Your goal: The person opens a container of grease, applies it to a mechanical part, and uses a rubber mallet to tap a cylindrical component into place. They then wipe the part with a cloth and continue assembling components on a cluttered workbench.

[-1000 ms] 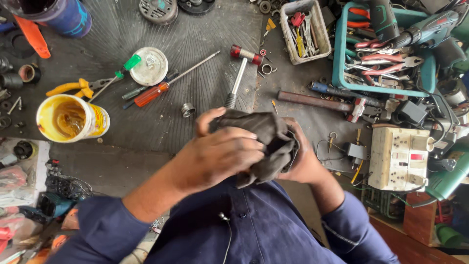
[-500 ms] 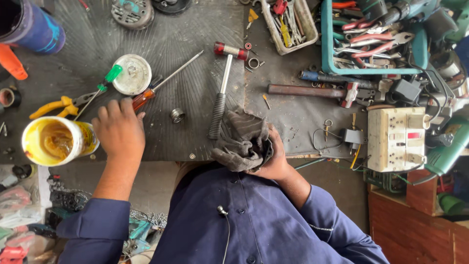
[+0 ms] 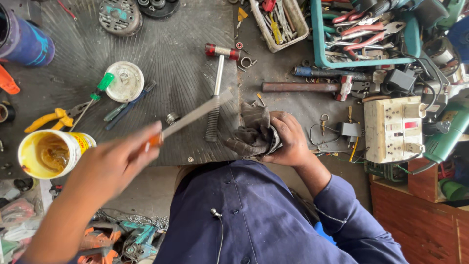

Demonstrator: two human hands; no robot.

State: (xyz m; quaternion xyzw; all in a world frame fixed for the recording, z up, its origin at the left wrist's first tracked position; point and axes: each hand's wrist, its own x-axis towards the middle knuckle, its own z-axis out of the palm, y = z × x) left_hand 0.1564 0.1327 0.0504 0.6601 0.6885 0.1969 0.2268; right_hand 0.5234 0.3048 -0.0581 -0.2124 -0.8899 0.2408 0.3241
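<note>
The left hand (image 3: 115, 164) is gripping a long screwdriver (image 3: 190, 117) by its orange handle, fingers closed around it, the shaft slanting up toward the rag (image 3: 251, 132). The right hand (image 3: 290, 139) is clutching that dark rag at the mat's (image 3: 171, 54) near edge. Judgement: bringing the blurred shaft in slowly and keeping the rag bunched firmly is advisable.

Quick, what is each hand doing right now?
Left hand: closed on a screwdriver with an orange handle, lifted above the mat.
Right hand: closed on a grey rag.
</note>
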